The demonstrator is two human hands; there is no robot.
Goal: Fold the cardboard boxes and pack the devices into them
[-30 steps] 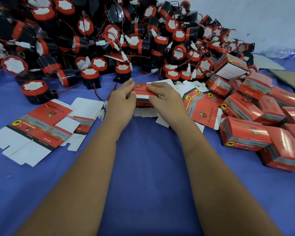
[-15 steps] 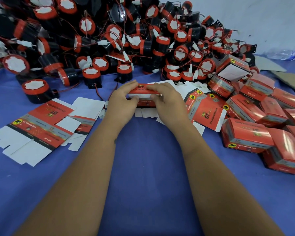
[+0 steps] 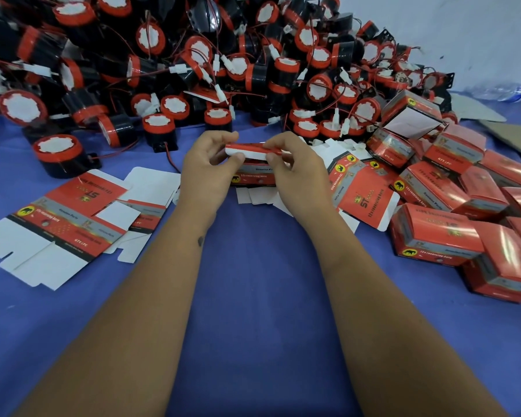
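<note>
A red cardboard box [image 3: 254, 171] stands on the blue cloth between my hands, its white-lined top flap partly folded over. My left hand [image 3: 206, 173] pinches the flap's left end between thumb and fingers. My right hand [image 3: 295, 173] pinches the flap's right end the same way. Behind them rises a big heap of black and red round devices [image 3: 193, 64] with red wires and white plugs. What is inside the box is hidden.
Flat unfolded box blanks [image 3: 60, 218] lie at the left, more flat blanks [image 3: 358, 191] just right of my hands. Several closed red boxes [image 3: 451, 212] pile up at the right. Brown cardboard sheets [image 3: 512, 130] lie at the far right. Blue cloth [image 3: 259, 296] covers the table.
Both hands have lifted the box's top flap and bent it over. The view has moved closer and slightly down.
</note>
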